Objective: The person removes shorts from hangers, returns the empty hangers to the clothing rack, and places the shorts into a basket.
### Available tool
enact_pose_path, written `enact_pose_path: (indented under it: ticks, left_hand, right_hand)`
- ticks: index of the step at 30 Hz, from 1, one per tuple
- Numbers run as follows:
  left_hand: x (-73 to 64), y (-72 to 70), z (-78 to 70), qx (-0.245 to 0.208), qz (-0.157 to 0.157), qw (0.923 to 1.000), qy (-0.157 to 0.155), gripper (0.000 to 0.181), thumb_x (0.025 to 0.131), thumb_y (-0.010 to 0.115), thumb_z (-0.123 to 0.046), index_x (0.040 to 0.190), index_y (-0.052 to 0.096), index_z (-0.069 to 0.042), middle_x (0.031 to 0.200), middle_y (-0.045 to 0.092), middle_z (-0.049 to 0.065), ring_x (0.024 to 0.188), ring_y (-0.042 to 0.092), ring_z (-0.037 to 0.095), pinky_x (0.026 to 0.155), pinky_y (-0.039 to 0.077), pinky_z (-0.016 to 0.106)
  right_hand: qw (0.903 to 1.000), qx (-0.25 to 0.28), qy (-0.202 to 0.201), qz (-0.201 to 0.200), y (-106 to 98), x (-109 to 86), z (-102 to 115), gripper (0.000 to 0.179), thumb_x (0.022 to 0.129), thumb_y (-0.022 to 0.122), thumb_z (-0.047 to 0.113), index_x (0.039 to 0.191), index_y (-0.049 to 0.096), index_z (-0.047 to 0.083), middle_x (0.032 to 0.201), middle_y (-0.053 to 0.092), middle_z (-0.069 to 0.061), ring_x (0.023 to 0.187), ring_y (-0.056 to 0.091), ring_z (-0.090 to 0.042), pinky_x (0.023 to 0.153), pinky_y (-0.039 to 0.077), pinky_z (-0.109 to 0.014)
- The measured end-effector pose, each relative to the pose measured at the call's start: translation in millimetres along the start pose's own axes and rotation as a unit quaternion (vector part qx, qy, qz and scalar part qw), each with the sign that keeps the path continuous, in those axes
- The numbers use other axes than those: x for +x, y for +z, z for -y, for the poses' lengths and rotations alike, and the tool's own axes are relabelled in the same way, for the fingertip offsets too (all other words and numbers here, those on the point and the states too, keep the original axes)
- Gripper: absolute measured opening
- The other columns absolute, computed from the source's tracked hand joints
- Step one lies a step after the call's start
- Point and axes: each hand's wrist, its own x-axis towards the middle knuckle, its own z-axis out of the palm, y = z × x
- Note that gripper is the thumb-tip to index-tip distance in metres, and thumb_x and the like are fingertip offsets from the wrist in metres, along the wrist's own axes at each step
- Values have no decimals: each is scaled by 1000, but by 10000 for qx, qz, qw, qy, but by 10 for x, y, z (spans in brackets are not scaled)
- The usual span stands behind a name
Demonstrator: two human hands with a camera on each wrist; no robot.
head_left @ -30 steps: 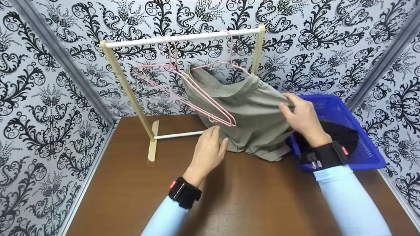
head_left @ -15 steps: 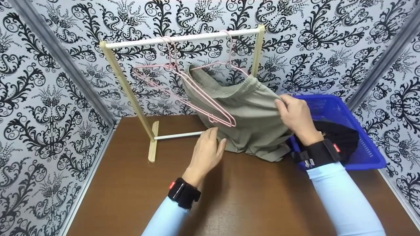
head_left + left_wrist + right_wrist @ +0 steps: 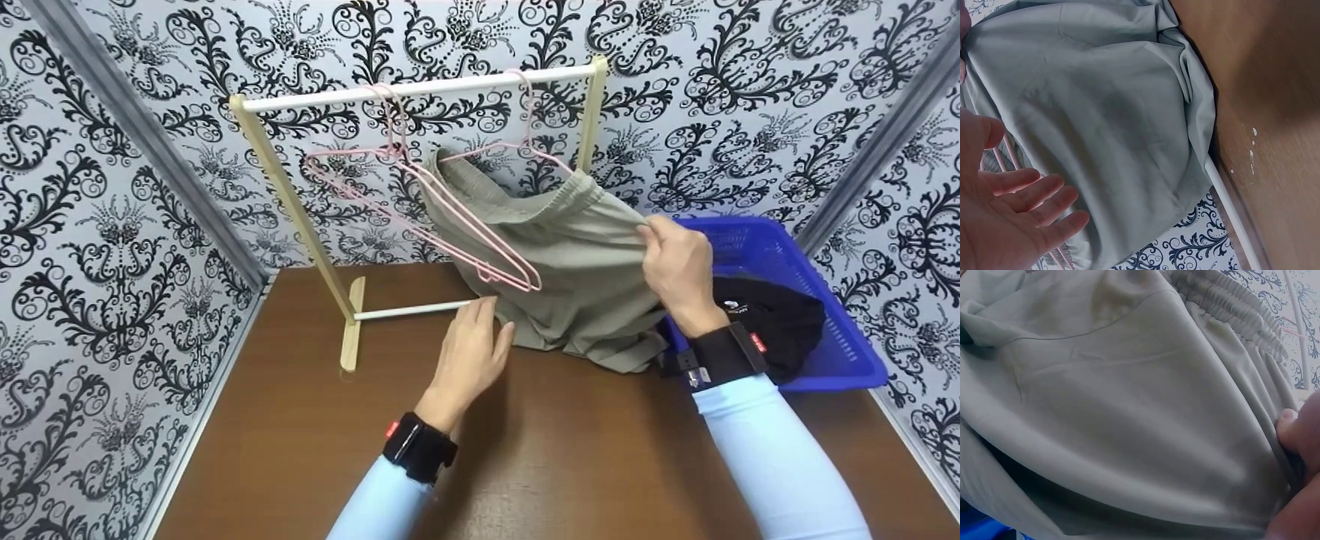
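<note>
Grey-green shorts with an elastic waistband drape from a pink hanger at the rack's right side. Their lower hem reaches the tabletop. My right hand pinches the side edge below the waistband and draws it out to the right; in the right wrist view the thumb presses on the cloth. My left hand holds nothing, its fingers extended just below two more pink hangers. In the left wrist view its palm faces the shorts.
The white rail of a small wooden-posted rack carries the hangers above the brown table. A blue plastic basket with black clothing in it stands at the right. Patterned walls enclose the back and sides.
My right hand has gone from thumb and fingers spread at the shorts' side edge to pinching it, and the cloth there is pulled tauter. The left hand has barely moved.
</note>
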Motion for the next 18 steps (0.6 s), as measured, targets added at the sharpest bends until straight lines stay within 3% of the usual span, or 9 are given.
enact_pose_path:
  ticks: [11, 18]
  left_hand:
    - [-29, 27, 12, 8, -48, 10000, -58, 44, 99, 67, -20, 133, 59, 6, 128, 64, 24, 114, 63, 41, 95, 54, 52]
    - [-29, 32, 20, -20, -31, 10000, -87, 44, 98, 67, -20, 133, 59, 6, 127, 64, 24, 113, 63, 41, 96, 53, 52]
  right_hand:
    - [9996, 33, 243, -165, -5, 0, 31, 10, 96, 65, -1, 96, 73, -7, 84, 74, -26, 65, 69, -44, 60, 53, -53]
    - [9991, 13, 302, -287, -23, 16, 11, 10, 96, 65, 0, 92, 73, -6, 84, 75, -24, 65, 70, -43, 58, 46, -34]
